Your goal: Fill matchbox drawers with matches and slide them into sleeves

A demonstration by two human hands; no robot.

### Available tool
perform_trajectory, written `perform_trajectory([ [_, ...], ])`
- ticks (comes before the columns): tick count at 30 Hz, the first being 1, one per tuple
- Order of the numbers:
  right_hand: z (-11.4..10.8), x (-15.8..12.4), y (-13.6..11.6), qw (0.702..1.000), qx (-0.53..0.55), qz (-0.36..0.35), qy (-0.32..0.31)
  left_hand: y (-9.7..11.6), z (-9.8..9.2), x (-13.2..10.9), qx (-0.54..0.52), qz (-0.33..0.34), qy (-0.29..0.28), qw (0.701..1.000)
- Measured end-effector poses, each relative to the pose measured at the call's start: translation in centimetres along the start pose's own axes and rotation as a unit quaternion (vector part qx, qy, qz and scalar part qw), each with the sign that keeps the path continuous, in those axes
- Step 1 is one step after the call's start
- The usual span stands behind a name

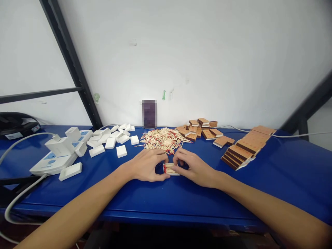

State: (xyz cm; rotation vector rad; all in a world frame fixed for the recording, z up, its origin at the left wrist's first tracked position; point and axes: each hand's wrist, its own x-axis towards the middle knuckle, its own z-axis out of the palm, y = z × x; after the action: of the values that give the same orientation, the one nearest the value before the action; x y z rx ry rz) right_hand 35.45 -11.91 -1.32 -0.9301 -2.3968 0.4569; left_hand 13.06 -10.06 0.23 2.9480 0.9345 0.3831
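Observation:
Both my hands meet at the middle of the blue table (160, 197) around a small white matchbox tray (171, 169) filled with red-tipped matches. My left hand (146, 166) curls its fingers round the tray's left end. My right hand (193, 167) pinches its right end with thumb and fingers. Just behind my hands lies a loose pile of matches (163, 138).
Several empty white trays (111, 138) lie scattered at the left. A white power strip (62, 150) with plugs and cables sits further left. Brown matchbox sleeves (202, 129) are heaped at the back right, and a slanted stack of them (246, 147) stands at the right. A black metal frame (70, 62) leans against the wall.

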Motion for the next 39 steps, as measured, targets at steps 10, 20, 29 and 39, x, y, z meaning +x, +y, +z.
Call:
perform_trajectory([
  [10, -0.2, -0.2, -0.4, 0.998, -0.047, 0.01, -0.033, -1.2, -1.0, -0.1, 0.011, -0.024, 0.064, 0.998],
  [20, -0.3, -0.5, -1.3, 0.995, -0.089, 0.015, -0.038, -2.4, 0.5, 0.1, 0.029, -0.048, 0.05, 0.997],
  [29, -2.6, 0.4, 2.2, 0.996, -0.076, 0.045, 0.009, -2.7, 0.2, 0.3, 0.03, -0.039, 0.055, 0.997],
  [39, -1.0, 0.9, 3.2, 0.991, -0.13, 0.024, -0.005, -2.5, 0.7, 0.6, 0.022, -0.003, 0.055, 0.998],
])
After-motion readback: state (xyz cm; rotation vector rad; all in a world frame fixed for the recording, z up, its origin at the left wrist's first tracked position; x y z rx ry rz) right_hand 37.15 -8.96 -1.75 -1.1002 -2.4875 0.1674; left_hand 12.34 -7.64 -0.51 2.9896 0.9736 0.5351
